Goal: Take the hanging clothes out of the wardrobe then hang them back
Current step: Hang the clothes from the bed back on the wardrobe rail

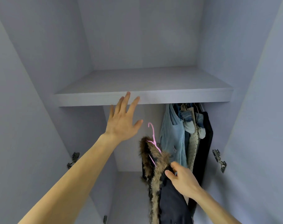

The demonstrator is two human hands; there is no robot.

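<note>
My right hand (pixel 182 178) grips a dark jacket (pixel 171 199) with a brown fur trim (pixel 155 168), held up inside the open wardrobe. A pink hanger (pixel 153 139) sits in the jacket, its hook pointing up and free of the rail. My left hand (pixel 123 120) is raised with fingers spread, empty, in front of the shelf edge (pixel 169 98). Several hanging clothes (pixel 186 135), light blue, denim, dotted and black, are bunched at the right under the shelf. The rail itself is hidden behind the shelf.
The grey shelf (pixel 145 81) crosses the wardrobe above the clothes. Both doors stand open, with metal hinges at the left (pixel 73 160) and right (pixel 219 160). The space under the shelf left of the hanging clothes holds nothing.
</note>
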